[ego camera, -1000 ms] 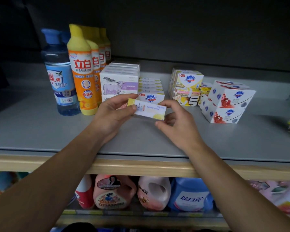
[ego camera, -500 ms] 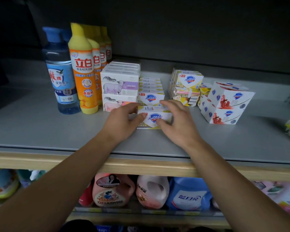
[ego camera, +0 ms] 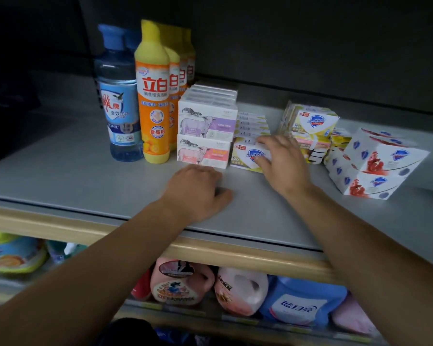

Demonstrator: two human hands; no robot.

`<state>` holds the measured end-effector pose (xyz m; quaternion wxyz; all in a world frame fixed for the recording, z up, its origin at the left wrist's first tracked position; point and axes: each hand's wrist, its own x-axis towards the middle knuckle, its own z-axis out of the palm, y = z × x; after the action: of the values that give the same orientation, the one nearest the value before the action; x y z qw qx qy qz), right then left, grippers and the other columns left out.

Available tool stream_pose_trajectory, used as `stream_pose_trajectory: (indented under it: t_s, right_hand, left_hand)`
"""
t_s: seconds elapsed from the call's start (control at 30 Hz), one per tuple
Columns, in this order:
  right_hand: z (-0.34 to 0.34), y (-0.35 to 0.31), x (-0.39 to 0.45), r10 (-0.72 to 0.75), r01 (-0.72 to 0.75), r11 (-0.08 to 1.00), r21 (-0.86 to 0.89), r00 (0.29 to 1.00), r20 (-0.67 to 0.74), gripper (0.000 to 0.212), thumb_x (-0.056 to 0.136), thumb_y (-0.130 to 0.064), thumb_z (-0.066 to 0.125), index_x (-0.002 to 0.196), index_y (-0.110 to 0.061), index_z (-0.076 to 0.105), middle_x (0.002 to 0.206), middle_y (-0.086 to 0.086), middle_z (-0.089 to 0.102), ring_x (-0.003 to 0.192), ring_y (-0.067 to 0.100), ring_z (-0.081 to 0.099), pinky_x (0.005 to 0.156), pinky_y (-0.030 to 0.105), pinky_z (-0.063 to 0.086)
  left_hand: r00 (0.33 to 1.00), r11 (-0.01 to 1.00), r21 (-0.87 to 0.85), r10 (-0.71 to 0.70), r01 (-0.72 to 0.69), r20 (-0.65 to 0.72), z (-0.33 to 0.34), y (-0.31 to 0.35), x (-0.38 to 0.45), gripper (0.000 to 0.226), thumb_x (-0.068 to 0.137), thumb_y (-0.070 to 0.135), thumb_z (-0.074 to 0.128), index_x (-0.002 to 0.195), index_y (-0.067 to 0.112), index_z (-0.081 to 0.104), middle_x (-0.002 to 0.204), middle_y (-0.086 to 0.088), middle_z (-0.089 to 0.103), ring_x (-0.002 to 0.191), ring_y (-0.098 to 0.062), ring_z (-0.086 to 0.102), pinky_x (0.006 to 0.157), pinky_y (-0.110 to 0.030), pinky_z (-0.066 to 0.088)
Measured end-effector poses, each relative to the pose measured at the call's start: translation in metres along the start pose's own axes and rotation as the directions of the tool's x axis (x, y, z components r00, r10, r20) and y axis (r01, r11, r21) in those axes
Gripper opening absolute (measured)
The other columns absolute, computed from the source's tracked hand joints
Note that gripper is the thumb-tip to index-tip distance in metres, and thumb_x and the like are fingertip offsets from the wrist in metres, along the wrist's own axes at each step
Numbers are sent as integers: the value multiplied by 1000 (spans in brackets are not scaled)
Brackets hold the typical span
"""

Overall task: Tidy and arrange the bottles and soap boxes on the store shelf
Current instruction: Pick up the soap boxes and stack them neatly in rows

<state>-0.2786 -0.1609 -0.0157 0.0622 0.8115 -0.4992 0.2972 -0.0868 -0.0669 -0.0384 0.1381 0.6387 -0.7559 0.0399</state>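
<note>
A yellow-and-white soap box stands on the grey shelf at the front of its row, next to the stacked sheep-print soap boxes. My right hand lies against this box's right side with spread fingers. My left hand rests on the shelf in front of the sheep boxes, fingers loosely curled, holding nothing. A blue bottle and a row of orange bottles stand at the left.
More yellow soap boxes are piled right of my right hand. A skewed stack of white-and-red soap boxes sits further right. Detergent jugs fill the shelf below.
The soap box that both hands held above the shelf now stands at the front of its row. My left hand has let go and drawn back onto the shelf.
</note>
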Motion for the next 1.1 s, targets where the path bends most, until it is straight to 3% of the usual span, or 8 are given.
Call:
stream_pose_trajectory:
  t_s: [0.17,0.4,0.53,0.67,0.8,0.93,1.1]
  right_hand:
    - [14,-2,5,-33,32,999,-18,998,-45,38,88,-20,68,125,-13,65,124,10,59,115,35,47,101,38,37]
    - [13,-1,5,-27,27,999,-31,1000,-11,46,91,-24,65,136,-19,59,129,6,58,118,33,46,101,34,36]
    - [3,-2,0,-36,42,995,-91,998,59,54,92,-34,61,143,-22,49,140,5,49,125,31,41,108,34,30]
    - [-23,11,-30,39,-40,999,15,997,69,55,94,-37,57,143,-18,45,146,3,42,133,28,37,109,35,30]
    - [-50,52,-72,154,-154,988,-18,968,198,59,94,-48,50,145,-20,42,149,3,40,136,25,37,109,38,33]
    - [-59,81,-94,241,-219,970,-102,903,355,63,93,-60,40,145,-24,44,149,0,42,137,21,36,111,34,30]
    - [-54,82,-94,224,-204,974,-98,920,323,61,91,-61,39,142,-29,47,145,-2,45,137,22,35,114,32,27]
  left_hand:
    - [999,999,-35,-38,37,-35,5,-1,3,42,79,52,31,83,17,54,100,-5,63,104,-29,55,90,-36,46]
    - [999,999,-32,-32,32,2,3,0,3,40,80,55,30,79,19,47,99,-5,62,104,-29,55,91,-36,45]
    - [999,998,-52,-45,45,5,1,0,1,52,80,56,31,92,15,60,103,-4,64,105,-29,55,90,-36,46]
    - [998,994,-85,-60,61,16,-4,2,-1,52,80,58,35,95,16,62,103,-5,65,102,-28,57,85,-38,49]
    - [998,990,-130,-58,55,-21,-8,10,2,51,86,53,55,125,21,59,123,-5,64,114,-27,58,92,-40,50]
    - [996,975,-220,5,-26,-92,-14,39,20,49,83,40,68,127,20,61,119,-1,68,108,-21,63,92,-30,48]
    - [967,959,-234,105,-160,-232,-20,89,64,40,82,30,71,120,17,66,110,-3,70,98,-23,67,90,-31,49]
